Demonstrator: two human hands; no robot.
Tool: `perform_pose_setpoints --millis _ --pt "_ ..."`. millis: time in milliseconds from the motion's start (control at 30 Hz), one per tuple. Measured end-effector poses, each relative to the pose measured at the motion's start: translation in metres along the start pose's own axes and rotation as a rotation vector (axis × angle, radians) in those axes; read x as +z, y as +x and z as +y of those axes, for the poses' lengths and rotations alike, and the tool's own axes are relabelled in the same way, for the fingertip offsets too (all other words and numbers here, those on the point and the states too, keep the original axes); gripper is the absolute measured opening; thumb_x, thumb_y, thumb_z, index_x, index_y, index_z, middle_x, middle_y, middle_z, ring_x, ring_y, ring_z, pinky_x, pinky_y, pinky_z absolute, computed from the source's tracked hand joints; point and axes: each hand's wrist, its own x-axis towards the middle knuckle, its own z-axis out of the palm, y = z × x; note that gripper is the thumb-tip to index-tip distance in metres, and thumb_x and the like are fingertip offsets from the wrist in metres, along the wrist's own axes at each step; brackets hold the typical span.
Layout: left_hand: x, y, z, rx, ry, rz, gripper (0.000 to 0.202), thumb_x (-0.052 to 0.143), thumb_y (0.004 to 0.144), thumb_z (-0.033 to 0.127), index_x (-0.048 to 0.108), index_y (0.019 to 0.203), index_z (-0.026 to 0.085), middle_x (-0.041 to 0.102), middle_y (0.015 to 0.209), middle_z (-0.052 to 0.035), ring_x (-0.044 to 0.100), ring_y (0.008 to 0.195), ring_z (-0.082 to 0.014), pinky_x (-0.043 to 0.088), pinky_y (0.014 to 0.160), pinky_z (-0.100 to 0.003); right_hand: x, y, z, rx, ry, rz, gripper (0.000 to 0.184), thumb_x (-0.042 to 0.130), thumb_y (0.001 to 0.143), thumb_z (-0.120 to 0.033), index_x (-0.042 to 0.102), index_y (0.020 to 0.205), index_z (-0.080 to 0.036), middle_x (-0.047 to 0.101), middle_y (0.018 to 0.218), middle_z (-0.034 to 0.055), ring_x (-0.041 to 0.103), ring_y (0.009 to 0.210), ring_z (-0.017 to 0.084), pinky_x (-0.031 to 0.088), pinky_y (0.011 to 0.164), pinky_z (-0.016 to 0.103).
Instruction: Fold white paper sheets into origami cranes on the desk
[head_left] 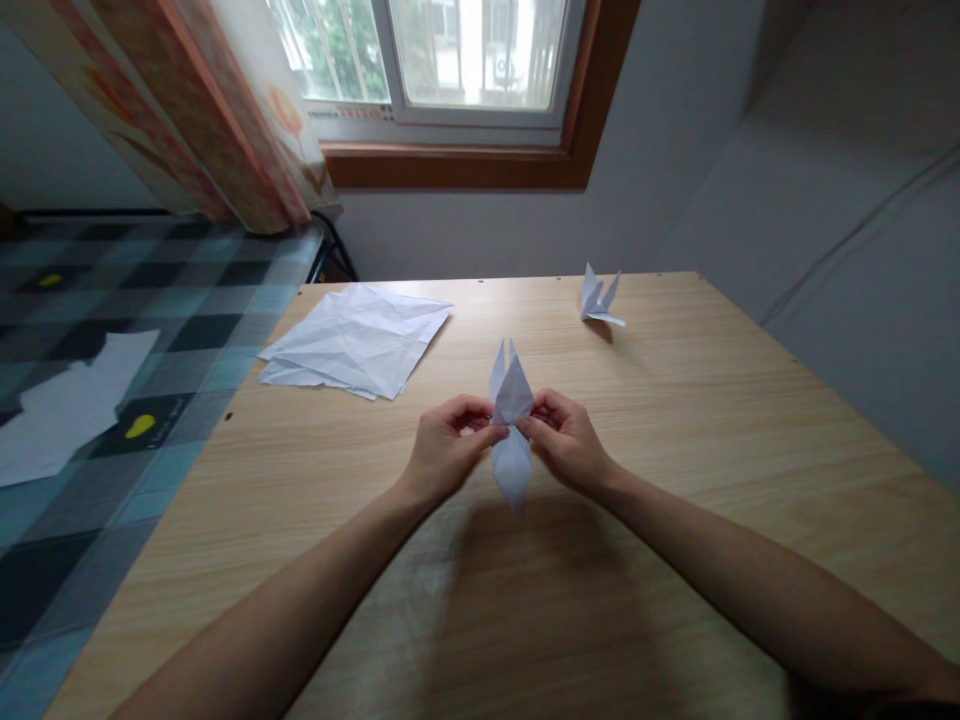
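Note:
A white paper folded into a long diamond point(511, 425) with two points at its far end is held just above the wooden table point(675, 420). My left hand point(446, 450) pinches its left edge at the middle. My right hand point(566, 440) pinches the right edge opposite, fingers curled in. Both hands meet at the paper's waist, in the middle of the table.
A stack of creased white sheets point(358, 340) lies at the table's far left. A finished folded paper crane point(598, 298) stands at the far middle. A checked bedcover point(112, 400) with a white sheet point(67, 400) lies left of the table. Grey walls close the right and back.

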Motion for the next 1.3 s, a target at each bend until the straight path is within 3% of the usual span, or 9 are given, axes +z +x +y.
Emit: perform_pose_setpoints --millis 133,267,367,567,667,800,1067,1300 --pt "0.0 -0.001 -0.002 -0.008 0.035 0.049 0.019 0.083 0.065 0.028 0.071 0.069 0.015 0.072 0.071 -0.0035 0.062 0.064 -0.0138 0.049 0.064 -0.026 0.0 -0.001 0.002 0.021 0.012 -0.008 0.028 0.074 0.077 -0.04 0.055 0.074 -0.02 0.059 0.067 -0.0023 0.052 0.059 0.011 0.04 0.057 0.024" --pt "0.001 -0.001 0.0 -0.02 0.059 0.064 0.024 0.083 0.063 0.029 0.063 0.065 0.015 0.066 0.063 0.0002 0.056 0.056 -0.01 0.042 0.054 -0.021 0.001 -0.002 0.004 0.073 0.074 -0.005 0.03 0.073 0.076 -0.037 0.048 0.086 -0.023 0.06 0.064 -0.0063 0.047 0.049 0.008 0.034 0.049 0.021" --pt "0.003 -0.001 0.005 -0.03 0.019 0.061 0.029 0.082 0.061 0.025 0.057 0.07 0.016 0.059 0.06 0.0046 0.053 0.053 -0.0079 0.039 0.051 -0.019 0.001 -0.002 0.005 0.086 0.112 -0.008 0.038 0.072 0.076 -0.034 0.044 0.099 -0.025 0.058 0.06 -0.0105 0.041 0.043 0.006 0.028 0.044 0.019" --pt "0.003 -0.001 0.012 -0.006 -0.013 -0.002 0.024 0.073 0.072 0.027 0.051 0.074 0.018 0.053 0.059 0.0069 0.05 0.051 -0.0069 0.038 0.049 -0.018 0.001 0.002 0.004 0.131 0.116 0.028 0.067 0.077 0.07 -0.031 0.044 0.127 -0.022 0.06 0.059 -0.0104 0.045 0.043 0.007 0.031 0.044 0.019" --pt "0.002 -0.002 0.01 0.03 0.039 -0.004 0.017 0.07 0.076 0.027 0.056 0.077 0.018 0.052 0.059 0.0066 0.048 0.052 -0.0069 0.037 0.05 -0.018 0.0 0.004 0.003 0.164 0.104 0.06 0.046 0.08 0.065 -0.034 0.059 0.103 -0.017 0.061 0.057 -0.0075 0.047 0.045 0.007 0.033 0.045 0.02" --pt "0.002 -0.004 0.007 0.043 0.109 -0.058 0.012 0.066 0.082 0.029 0.064 0.084 0.017 0.052 0.058 0.0055 0.047 0.051 -0.0075 0.036 0.051 -0.019 -0.001 0.005 0.002 0.176 0.082 0.065 0.029 0.079 0.066 -0.037 0.058 0.071 -0.018 0.061 0.055 -0.0041 0.051 0.047 0.009 0.037 0.047 0.022" --pt "0.002 -0.005 0.005 0.071 0.216 -0.097 0.017 0.067 0.08 0.025 0.062 0.094 0.018 0.057 0.067 0.004 0.052 0.056 -0.0088 0.039 0.055 -0.021 0.0 0.005 0.003 0.077 -0.02 0.136 0.027 0.069 0.074 -0.037 0.053 0.062 -0.02 0.048 0.05 -0.0072 0.041 0.045 0.008 0.031 0.045 0.022" --pt "0.0 -0.003 0.005 0.062 0.151 -0.212 0.018 0.068 0.078 0.023 0.06 0.093 0.017 0.053 0.066 0.0052 0.048 0.057 -0.0078 0.036 0.055 -0.021 -0.003 0.006 0.009 0.043 -0.008 0.13 0.034 0.069 0.08 -0.047 0.055 0.067 -0.019 0.051 0.054 -0.006 0.044 0.048 0.009 0.034 0.046 0.022"
